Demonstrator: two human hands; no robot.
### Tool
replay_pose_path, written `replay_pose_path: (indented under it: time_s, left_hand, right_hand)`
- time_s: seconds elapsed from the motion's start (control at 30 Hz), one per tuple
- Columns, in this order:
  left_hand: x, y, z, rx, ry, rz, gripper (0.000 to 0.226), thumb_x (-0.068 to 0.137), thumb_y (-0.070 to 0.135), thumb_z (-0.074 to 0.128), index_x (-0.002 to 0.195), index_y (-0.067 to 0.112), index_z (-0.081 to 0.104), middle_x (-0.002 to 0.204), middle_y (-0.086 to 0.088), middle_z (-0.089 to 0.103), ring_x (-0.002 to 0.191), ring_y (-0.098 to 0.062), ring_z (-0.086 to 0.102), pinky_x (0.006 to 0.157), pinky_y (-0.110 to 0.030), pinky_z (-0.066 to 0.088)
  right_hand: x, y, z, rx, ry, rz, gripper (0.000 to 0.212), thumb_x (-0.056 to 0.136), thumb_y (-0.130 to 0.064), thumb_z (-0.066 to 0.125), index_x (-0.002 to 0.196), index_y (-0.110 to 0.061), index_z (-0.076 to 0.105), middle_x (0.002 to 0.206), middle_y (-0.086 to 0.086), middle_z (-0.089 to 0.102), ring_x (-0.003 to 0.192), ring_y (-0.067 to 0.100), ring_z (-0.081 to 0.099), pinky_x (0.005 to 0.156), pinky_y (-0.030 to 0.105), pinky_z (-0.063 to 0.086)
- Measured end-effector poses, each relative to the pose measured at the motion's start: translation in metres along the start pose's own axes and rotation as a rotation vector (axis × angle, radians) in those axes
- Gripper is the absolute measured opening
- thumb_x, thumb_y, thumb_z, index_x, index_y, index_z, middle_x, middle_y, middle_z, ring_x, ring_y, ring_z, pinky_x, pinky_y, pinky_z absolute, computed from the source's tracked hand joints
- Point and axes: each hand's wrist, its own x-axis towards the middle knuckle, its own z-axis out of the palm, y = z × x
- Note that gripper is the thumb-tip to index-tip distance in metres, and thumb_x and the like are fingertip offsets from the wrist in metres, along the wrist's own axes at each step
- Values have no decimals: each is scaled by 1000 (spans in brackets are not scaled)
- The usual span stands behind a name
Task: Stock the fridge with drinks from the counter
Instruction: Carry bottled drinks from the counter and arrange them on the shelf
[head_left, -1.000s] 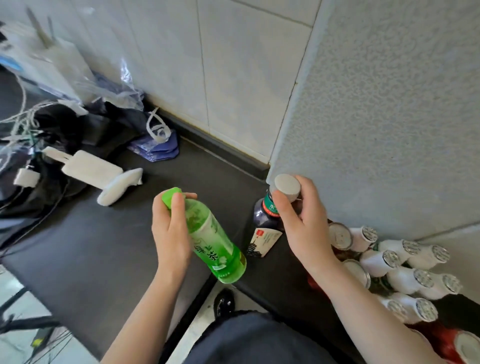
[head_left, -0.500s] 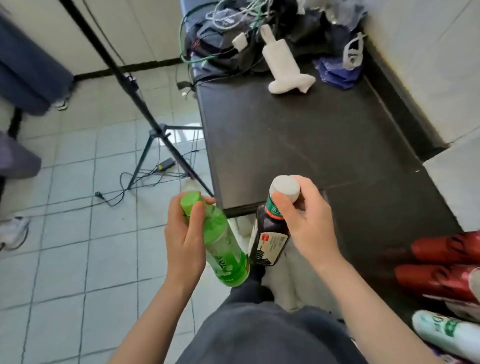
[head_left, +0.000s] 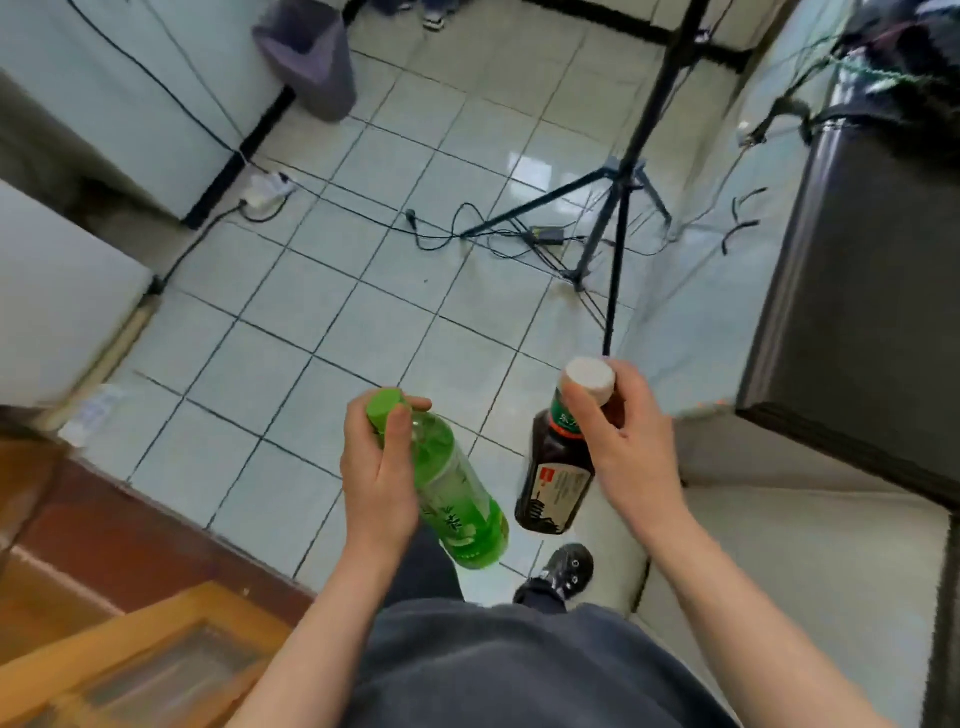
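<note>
Person carrying two drink bottles over tiled floor.
Left hand fingers clamp green bottle, right hand fingers clamp dark bottle — neck-only holds could slip.

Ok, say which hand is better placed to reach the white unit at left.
Probably left: left hand, gripping the green bottle, is nearer the white unit; right hand holds the dark bottle, farther off.

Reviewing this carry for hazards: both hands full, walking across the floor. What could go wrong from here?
1. Trip: cables and a tripod leg lie across the tiled floor ahead.
2. Drop: the right hand holds the dark bottle only near its cap, so it hangs and could slip.
3. The left hand grips the green bottle near its neck too, leaving no free hand.
</note>
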Motion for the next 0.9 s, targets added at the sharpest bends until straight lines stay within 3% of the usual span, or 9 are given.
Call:
replay_pose_path:
  time_s: [0.17,0.27,0.53,0.63,0.77,0.9]
  left_hand:
    - [58,-27,-112,-170,170,-126,17,96,27,44,102,16,55,92,14,67,87,1,60,73,-7,43]
    - [93,-38,-194,-116,270,-49,14,93,37,44,100,29,53,95,11,67,91,-2,60,75,-9,44]
    - [148,-59,-358,27,609,78,37,94,35,42,108,4,55,99,28,61,91,8,55,75,-3,38]
    - [159,-72,-400,-11,738,28,36,94,40,41,106,9,55,97,25,62,89,8,55,74,-3,39]
    - [171,-96,-440,-39,883,-88,13,94,38,43,102,33,51,98,17,63,88,6,57,73,-5,41]
    - [202,-118,-488,-42,1021,-170,12,94,34,43,102,33,52,96,23,64,88,6,58,71,-4,41]
  right_hand:
    - [36,-48,125,-54,-187,-43,6,90,-35,60,91,-36,54,85,-30,61,77,-8,58,62,6,41]
    - [59,-88,202,-67,-325,-104,5,90,-33,60,92,-34,56,83,-27,63,75,-7,59,61,8,43]
    - [87,-180,375,33,-442,-229,21,91,-35,55,103,-17,58,84,-7,61,66,-11,55,54,4,41]
    - [95,-204,433,35,-524,-261,18,92,-34,56,101,-19,57,90,-3,62,71,-9,57,56,6,43]
    - [105,-224,513,1,-662,-289,21,91,-33,57,105,-16,57,94,-3,62,75,-8,58,59,7,45]
    - [120,-242,604,-12,-786,-291,23,90,-34,58,104,-17,57,90,-4,62,72,-12,57,54,6,44]
